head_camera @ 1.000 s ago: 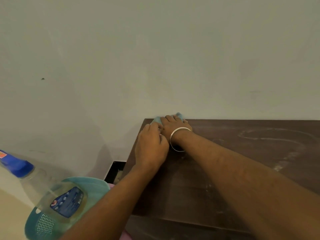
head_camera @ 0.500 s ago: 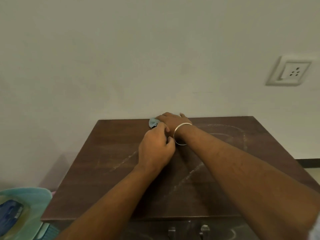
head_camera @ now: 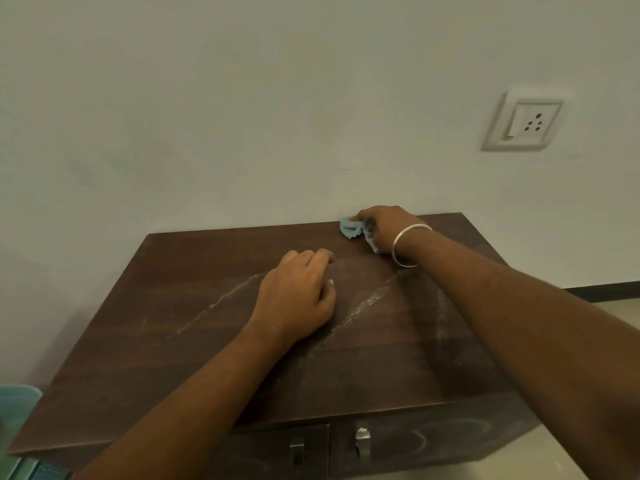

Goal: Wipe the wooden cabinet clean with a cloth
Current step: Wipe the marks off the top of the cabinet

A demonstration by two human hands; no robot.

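The wooden cabinet stood against a pale wall, its dark brown top seen from above and in front. The right hand was at the back edge of the top, right of the middle and close to the wall, its fingers curled down round a small light-blue cloth, which it pressed against the wood. Part of the cloth stuck out to the left of the fingers, and a strip of it showed under the heel of the hand. A thin metal bangle sat on that wrist. The left hand lay palm down near the middle of the top, well apart from the cloth, with its fingers loosely bent and the tips touching the wood; it held nothing. Pale dusty streaks ran slantwise across the top, one on the left of the left hand and one between the two forearms, with a fainter smear further right. Below the front edge were two doors with small metal handles side by side, and the right door bore faint curved chalky marks. A white wall socket sat on the wall above and to the right of the cabinet. At the lower left corner a light-blue plastic thing showed beside the cabinet, cut off by the edge, so what it was could not be told. A strip of light floor and a dark skirting band showed at the right.
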